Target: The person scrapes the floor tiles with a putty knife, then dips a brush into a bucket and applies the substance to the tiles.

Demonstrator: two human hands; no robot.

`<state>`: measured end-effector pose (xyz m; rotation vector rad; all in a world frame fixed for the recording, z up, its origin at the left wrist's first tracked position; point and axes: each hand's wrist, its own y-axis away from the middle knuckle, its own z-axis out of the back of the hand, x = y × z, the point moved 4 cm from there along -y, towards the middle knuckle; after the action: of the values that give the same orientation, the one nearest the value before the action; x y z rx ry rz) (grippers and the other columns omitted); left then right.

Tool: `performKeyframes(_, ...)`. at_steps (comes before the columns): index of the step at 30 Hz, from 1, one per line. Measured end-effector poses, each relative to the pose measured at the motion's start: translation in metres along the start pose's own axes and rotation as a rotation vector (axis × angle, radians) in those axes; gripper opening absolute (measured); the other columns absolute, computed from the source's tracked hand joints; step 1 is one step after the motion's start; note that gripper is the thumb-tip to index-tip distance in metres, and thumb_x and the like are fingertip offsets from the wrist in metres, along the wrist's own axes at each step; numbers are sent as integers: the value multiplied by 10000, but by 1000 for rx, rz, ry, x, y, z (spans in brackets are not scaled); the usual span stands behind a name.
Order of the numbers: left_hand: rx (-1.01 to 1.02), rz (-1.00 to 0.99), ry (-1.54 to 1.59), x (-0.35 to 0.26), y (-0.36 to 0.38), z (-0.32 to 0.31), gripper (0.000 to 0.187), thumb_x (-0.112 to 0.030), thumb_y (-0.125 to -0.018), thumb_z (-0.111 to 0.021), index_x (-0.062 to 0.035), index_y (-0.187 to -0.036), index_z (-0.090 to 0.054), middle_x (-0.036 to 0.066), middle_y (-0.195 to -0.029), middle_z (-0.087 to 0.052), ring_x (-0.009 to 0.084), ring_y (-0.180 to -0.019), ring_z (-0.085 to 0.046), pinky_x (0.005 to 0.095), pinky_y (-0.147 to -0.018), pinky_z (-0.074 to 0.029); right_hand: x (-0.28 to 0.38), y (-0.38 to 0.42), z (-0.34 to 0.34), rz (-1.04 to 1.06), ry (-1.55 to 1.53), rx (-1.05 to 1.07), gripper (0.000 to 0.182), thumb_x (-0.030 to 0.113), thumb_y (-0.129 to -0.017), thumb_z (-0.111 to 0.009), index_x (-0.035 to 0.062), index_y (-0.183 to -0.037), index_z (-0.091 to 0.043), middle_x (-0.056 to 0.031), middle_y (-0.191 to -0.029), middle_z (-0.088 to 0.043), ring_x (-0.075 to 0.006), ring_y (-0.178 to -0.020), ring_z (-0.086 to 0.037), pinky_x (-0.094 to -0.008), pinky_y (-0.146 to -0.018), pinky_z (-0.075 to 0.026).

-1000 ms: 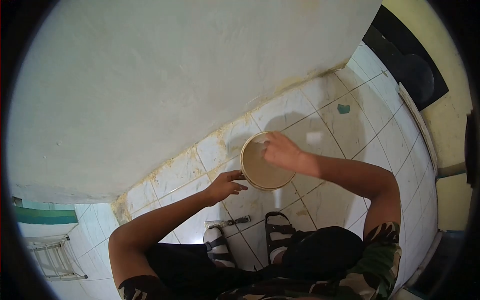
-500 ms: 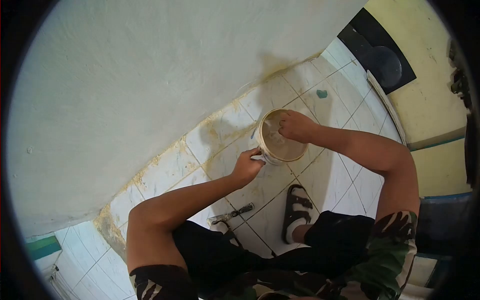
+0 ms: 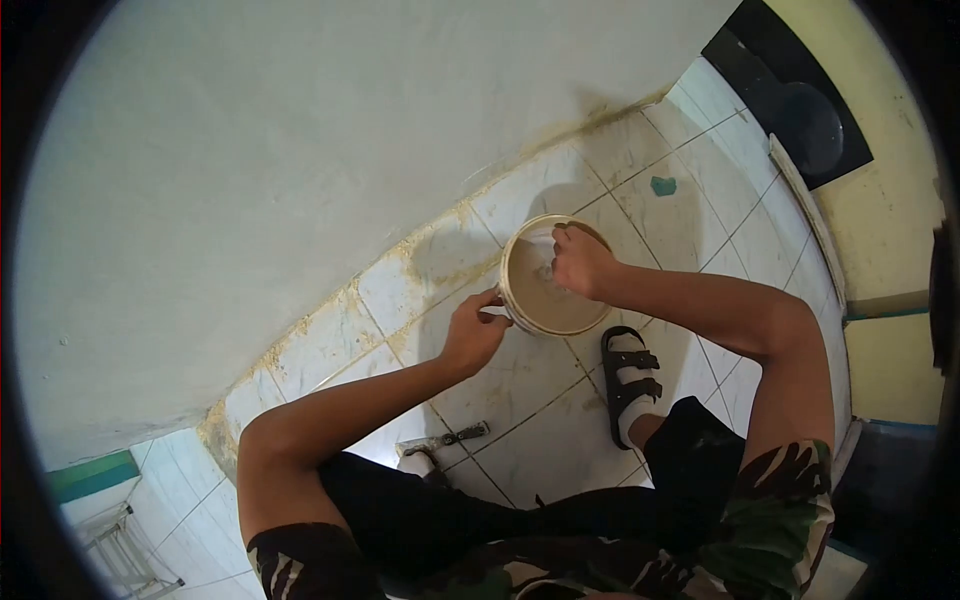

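Observation:
A round bucket (image 3: 525,315) with a whitish rim stands tilted toward me above the tiles, with greyish-beige stuff inside. My left hand (image 3: 475,332) grips its left side, fingers and thumb at the rim. Over the bucket's mouth, my right hand (image 3: 582,262) is closed with its knuckles inside the rim; whatever it pinches is hidden by the fingers. A putty knife (image 3: 450,438) with a dark handle lies on the floor near my foot.
A pale wall (image 3: 250,200) rises on the left, with crumbly yellowish residue (image 3: 350,300) along its base. A small green piece (image 3: 663,186) lies on the tiles. My sandalled foot (image 3: 630,380) is below the bucket. A black panel (image 3: 790,100) stands at upper right.
The view has shifted slightly. My sandalled foot has moved up and right, nearer the bucket. The bucket's mouth faces me a little more; both hands stay at it.

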<state>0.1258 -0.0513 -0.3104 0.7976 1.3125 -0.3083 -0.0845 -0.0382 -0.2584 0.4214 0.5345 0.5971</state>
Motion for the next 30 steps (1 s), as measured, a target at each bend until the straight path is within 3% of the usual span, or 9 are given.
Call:
performKeyframes(4, -39, 104, 19, -26, 6, 3, 365, -72, -946, -628, 18, -1299, -621, 137, -1215, -691, 216, -1021, -710, 342, -848, -544, -2, -3, 8, 74, 43, 95, 184, 258, -816, -752, 176, -969, -811, 10, -978, -754, -261, -1110, -587, -373, -859, -427)
performKeyframes(6, -52, 85, -89, -29, 6, 2, 318, -142, -976, -666, 36, -1232, -602, 145, -1098, -702, 219, -974, -705, 345, -854, -558, -4, -5, 8, 118, 31, 204, 238, 283, -795, -790, 182, -1009, -818, 13, -993, -755, -256, -1120, -585, -396, -847, -429)
performKeyframes(10, -116, 197, -196, -24, -2, 1, 239, -139, -985, -660, 15, -1145, -572, 135, -1071, -696, 215, -1001, -697, 344, -868, -551, 4, 9, 16, 219, 5, 55, 249, 163, -843, -705, 83, -1065, -785, -56, -897, -743, -256, -1071, -638, -398, -818, -468)
performKeyframes(12, -83, 113, -236, -16, -4, 0, 196, -114, -992, -630, 10, -1123, -554, 132, -1031, -695, 223, -948, -710, 361, -837, -560, 6, 17, 25, 210, -155, -144, 331, 118, -842, -681, 26, -1157, -725, -86, -835, -741, -264, -867, -719, -406, -729, -513)
performKeyframes(16, -119, 142, -319, -41, 7, -6, 146, -66, -995, -577, -1, -1117, -530, 147, -1040, -690, 239, -956, -723, 377, -832, -573, -27, 45, 43, 353, -359, -347, 333, 132, -801, -741, 12, -1108, -694, -98, -859, -760, -247, -772, -746, -401, -593, -514)
performKeyframes(18, -135, 130, -526, -57, 13, -9, 162, -61, -984, -577, 20, -1109, -516, 188, -994, -703, 284, -895, -740, 401, -804, -588, -52, 58, 45, 423, -555, -504, 173, 49, -829, -630, -19, -985, -662, -181, -731, -707, -363, -711, -723, -453, -598, -546)
performKeyframes(22, -212, 134, -611, -44, 28, -3, 212, -91, -950, -628, 28, -1103, -544, 188, -896, -717, 307, -802, -734, 412, -720, -580, -86, 63, 39, 462, -668, -466, 142, 12, -811, -628, -27, -946, -647, -202, -739, -706, -387, -730, -724, -491, -633, -550)
performKeyframes(26, -260, 209, -551, -31, 53, 14, 225, -96, -936, -637, 30, -1102, -550, 205, -918, -722, 330, -819, -738, 421, -740, -582, -88, 63, 32, 448, -648, -419, 272, 15, -813, -637, -87, -1065, -653, -217, -767, -702, -380, -759, -726, -483, -622, -559)
performKeyframes(30, -111, 387, -514, -47, 57, 26, 263, -178, -951, -637, 29, -1103, -577, 227, -985, -733, 357, -914, -738, 443, -802, -588, -87, 69, 30, 403, -632, -458, 263, 3, -844, -599, -88, -1091, -594, -229, -803, -679, -399, -740, -700, -492, -626, -554)
